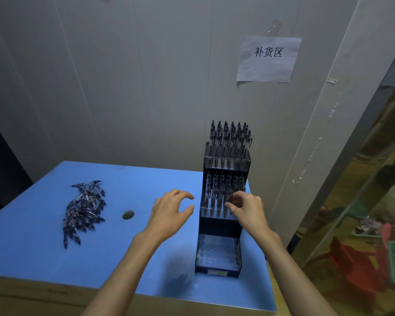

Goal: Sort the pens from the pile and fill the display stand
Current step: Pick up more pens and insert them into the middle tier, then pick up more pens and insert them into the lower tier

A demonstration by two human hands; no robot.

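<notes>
A person stands at a blue table (pixel 146 176). A tiered black display stand (pixel 221 226) sits at its right edge, with pens upright in the top and middle tiers. The right hand (pixel 249 209) pinches a pen (pixel 226 197) in the middle tier. The left hand (pixel 169 210) hovers beside the stand, fingers loosely spread, holding nothing. A pile of pens (pixel 83 210) lies well to the left.

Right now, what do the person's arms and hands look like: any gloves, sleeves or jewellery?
Both are bare. The left hand and right hand wear no gloves, and no rings, watch or wristband show. The forearms are uncovered as far as the bottom edge of the picture, so no sleeve is in view. No markings show on them.
</notes>
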